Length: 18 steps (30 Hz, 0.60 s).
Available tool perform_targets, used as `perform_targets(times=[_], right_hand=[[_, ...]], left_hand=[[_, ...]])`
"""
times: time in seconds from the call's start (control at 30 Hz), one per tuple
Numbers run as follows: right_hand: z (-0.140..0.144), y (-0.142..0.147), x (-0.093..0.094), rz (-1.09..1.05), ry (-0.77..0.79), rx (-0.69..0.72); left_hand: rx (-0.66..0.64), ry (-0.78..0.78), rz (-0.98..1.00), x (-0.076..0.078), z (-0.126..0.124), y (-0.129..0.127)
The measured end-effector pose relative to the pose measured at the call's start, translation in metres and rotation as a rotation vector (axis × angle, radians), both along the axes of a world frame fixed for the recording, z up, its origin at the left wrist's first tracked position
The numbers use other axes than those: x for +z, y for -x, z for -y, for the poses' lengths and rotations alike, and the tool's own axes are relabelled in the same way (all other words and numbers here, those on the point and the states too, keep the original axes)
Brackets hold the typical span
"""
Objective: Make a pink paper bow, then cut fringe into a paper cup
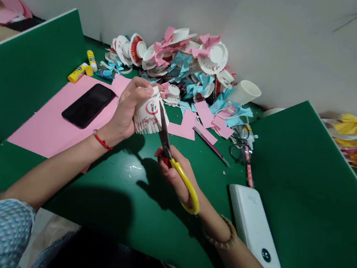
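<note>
My left hand (131, 107) is closed round a white paper cup (150, 113) with a red and black print. The cup is held tilted above the table, and its lower edge is slit into narrow strips. In my right hand (177, 168) is a pair of scissors (184, 180) with yellow handles and dark blades. The blades point up and away from me, against the right side of the cup. I cannot tell whether they have paper between them. A dark shadow of the hands falls on the green table (105, 207).
A black phone (88, 105) lies on a pink sheet (42, 127), near glue sticks (77, 72). Cut-cup pieces with pink and blue bows (180, 63) are heaped by the wall. At right are a pen (211, 145), glasses (239, 143) and a white power bank (254, 222). Green partitions (317, 184) flank the table.
</note>
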State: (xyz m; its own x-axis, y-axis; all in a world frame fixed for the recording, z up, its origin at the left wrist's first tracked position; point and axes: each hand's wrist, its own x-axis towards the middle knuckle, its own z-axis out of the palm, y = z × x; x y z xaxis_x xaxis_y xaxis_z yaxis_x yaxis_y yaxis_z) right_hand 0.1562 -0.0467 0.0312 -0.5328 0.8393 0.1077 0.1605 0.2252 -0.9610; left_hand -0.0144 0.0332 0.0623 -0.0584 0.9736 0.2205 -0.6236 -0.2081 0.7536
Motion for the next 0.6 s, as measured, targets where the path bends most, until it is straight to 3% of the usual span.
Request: perform_targets(times=[0.2,0.6], right_hand=[[-0.0023,-0.0005,-0.0077,-0.042,0.088,0.019],[-0.0026,0.0008,-0.0107,-0.045,0.068,-0.015]], left_hand=[[-0.006,0.043,-0.009,-0.0016,-0.0005,0.0009],[-0.049,0.008,0.030,-0.0051,-0.0017,0.0017]])
